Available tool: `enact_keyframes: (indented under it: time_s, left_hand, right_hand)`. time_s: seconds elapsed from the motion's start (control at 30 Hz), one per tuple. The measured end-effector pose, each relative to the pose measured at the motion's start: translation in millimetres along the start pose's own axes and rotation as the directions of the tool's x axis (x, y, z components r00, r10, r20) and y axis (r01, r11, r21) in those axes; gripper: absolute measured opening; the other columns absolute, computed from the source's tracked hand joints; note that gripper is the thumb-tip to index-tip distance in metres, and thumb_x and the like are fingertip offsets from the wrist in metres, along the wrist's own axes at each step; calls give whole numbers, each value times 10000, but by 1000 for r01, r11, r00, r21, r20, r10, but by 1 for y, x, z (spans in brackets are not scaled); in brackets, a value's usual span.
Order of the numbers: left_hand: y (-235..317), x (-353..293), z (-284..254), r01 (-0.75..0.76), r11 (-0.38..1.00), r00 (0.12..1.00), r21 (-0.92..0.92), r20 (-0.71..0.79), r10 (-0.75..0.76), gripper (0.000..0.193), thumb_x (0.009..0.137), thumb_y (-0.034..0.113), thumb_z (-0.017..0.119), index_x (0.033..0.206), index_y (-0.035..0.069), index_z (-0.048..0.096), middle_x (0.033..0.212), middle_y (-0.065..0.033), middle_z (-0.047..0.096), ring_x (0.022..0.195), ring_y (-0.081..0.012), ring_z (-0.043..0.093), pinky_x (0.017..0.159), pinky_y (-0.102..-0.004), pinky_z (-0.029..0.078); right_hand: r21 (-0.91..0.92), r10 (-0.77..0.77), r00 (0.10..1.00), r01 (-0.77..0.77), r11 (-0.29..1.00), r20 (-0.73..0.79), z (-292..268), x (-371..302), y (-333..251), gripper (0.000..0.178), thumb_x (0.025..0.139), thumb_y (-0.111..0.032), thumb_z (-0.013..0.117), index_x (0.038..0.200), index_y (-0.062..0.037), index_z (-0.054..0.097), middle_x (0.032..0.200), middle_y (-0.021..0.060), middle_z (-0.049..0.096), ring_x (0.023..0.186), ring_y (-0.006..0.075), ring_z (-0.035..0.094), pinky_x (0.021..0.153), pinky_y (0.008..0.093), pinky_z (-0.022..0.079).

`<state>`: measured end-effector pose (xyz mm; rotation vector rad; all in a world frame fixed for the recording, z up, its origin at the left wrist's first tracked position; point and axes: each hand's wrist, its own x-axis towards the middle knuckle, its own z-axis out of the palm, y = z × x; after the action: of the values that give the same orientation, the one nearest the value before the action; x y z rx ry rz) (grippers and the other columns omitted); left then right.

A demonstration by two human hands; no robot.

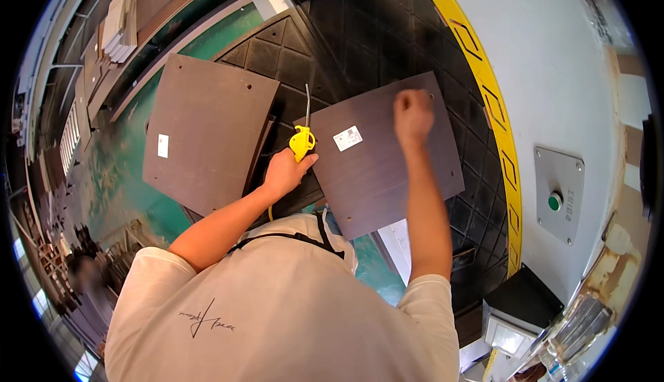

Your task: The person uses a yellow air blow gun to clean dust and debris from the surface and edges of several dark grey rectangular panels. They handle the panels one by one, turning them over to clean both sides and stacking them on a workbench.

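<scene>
My left hand [289, 172] is wrapped round a yellow air blow gun [302, 143]. Its thin metal nozzle points away from me, beside the left edge of a dark brown panel [377, 181]. That panel lies tilted on a black ribbed bed, with a white label [348, 138] and small holes near its corners. Over the panel's far right part is my right hand [413, 116], slightly blurred, its fingers curled in; whatever they may hold is hidden. The gap between hand and panel cannot be judged.
Another brown panel [207, 129] with a label and holes lies to the left. Along the right runs a yellow marked strip [484, 78] on a pale machine body, with a green push button [555, 201]. Stacked boards [121, 26] stand far left. The floor is green.
</scene>
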<state>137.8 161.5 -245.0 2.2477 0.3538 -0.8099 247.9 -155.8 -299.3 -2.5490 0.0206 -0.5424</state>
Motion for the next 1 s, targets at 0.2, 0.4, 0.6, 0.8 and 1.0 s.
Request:
enact_keyframes:
  time_s: [0.2,0.4,0.6,0.8,1.0]
  left_hand:
    - [2,1,0,39,994,999,-101,23,-37,543,939,484,779,801,-33,684,666,-157,709,600,-325,719,624,-432,568]
    - [-14,3,5,-44,995,999,-88,-3,44,518,944,450,776,892,-59,692,707,-188,719,627,-356,726,641,-459,571]
    - [-10,-11,-11,-51,983,996,-178,65,63,396,954,332,742,1025,-54,689,769,-190,729,678,-318,743,683,-434,579]
    - [4,-54,-54,-39,904,997,-426,-83,4,271,965,258,731,1050,4,695,775,-129,720,638,-222,716,639,-377,562]
    - [-30,-71,-102,-145,770,974,-622,-226,0,138,1013,192,677,1021,55,661,795,0,646,556,-73,544,509,-249,415]
  right_hand:
    - [-106,311,950,-312,944,-27,-33,68,88,121,940,-190,738,952,-81,788,969,128,733,916,368,692,810,442,553]
    - [-186,189,981,-192,964,-31,-33,50,66,137,929,-206,768,961,-77,800,973,110,726,955,348,676,842,461,543]
    - [54,222,964,-232,971,146,1,0,-24,80,922,-186,773,951,-112,775,934,106,674,893,349,673,778,463,543]
    - [275,-43,929,-65,959,369,42,-86,-180,87,911,-149,762,899,-65,746,910,129,639,937,348,637,815,463,520]
    - [297,75,906,-214,931,417,29,-47,-155,91,916,-147,756,914,-57,767,957,136,677,941,357,649,834,466,524]
